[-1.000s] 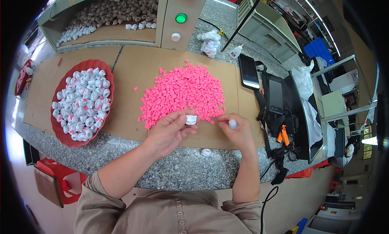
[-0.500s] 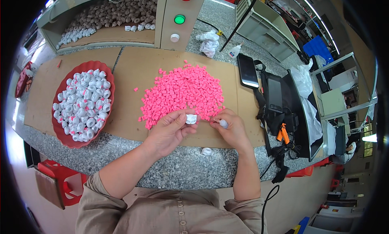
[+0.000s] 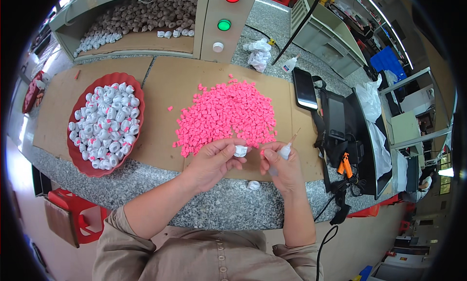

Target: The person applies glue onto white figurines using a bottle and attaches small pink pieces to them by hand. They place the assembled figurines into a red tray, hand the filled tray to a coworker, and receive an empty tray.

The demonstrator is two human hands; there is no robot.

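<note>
My left hand (image 3: 214, 163) pinches a small white rounded piece (image 3: 241, 151) between thumb and fingers, in front of the pink heap. Close beside it, my right hand (image 3: 283, 170) is closed around a small translucent squeeze bottle (image 3: 285, 151), its thin nozzle pointing up and away to the right. A little pink piece (image 3: 262, 154) shows at the thumb and fingertips of that same hand. Many similar bits lie in a pink heap (image 3: 226, 113) on the cardboard (image 3: 158, 135) just beyond both hands. One loose white piece (image 3: 253, 185) rests on the stone counter near my right wrist.
At left stands a red scalloped tray (image 3: 141, 108) full of white pieces, some with pink bits. Behind is a lit-button cabinet (image 3: 221, 37) holding brown and white pieces. A phone (image 3: 305, 89), a white bottle (image 3: 289, 64), black straps and a grey crate (image 3: 326, 37) occupy the right.
My right hand has turned, so the bottle's nozzle now points upward, and a pink piece shows at its fingertips. My left hand still holds the white piece. The whole view has shifted slightly.
</note>
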